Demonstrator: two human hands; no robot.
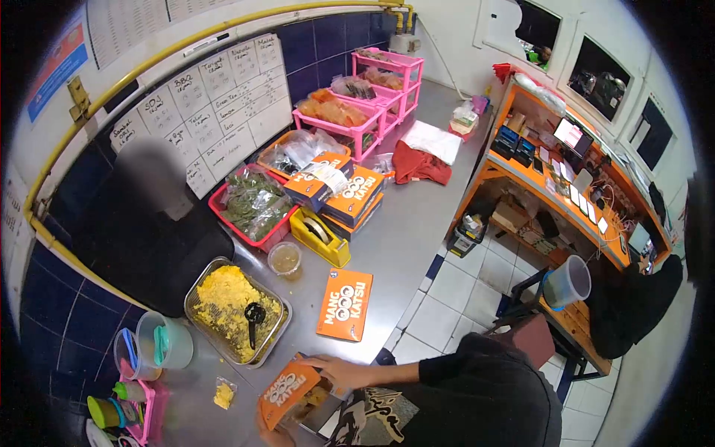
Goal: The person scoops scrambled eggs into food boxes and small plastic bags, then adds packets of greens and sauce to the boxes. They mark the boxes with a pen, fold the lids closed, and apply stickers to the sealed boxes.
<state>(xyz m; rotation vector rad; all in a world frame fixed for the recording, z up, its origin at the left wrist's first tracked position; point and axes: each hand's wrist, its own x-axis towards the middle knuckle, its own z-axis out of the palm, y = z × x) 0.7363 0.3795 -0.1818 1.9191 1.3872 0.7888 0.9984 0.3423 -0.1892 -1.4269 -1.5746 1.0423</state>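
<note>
At the bottom, an orange cardboard food box (287,390) printed "MANG KATSU" lies on the metal table with its lid partly raised. Golden-brown food (314,398) shows inside; its kind is hard to make out. My right hand (335,370) grips the box's upper edge, fingers curled over it. Around the lower left corner of the box closes my left hand (274,436), largely cut off by the frame. A second, closed orange box (345,305) lies just above. To the left stands a metal tray (262,359) of yellow shredded food (227,292) with a black scoop (255,316).
Behind are a yellow tape dispenser (319,238), a cup (284,260), stacked boxes (356,195), a red basket (262,244) of bagged greens and pink racks (372,134). A small yellow packet (224,392) and plastic tubs (173,344) sit left. People in black are at both sides.
</note>
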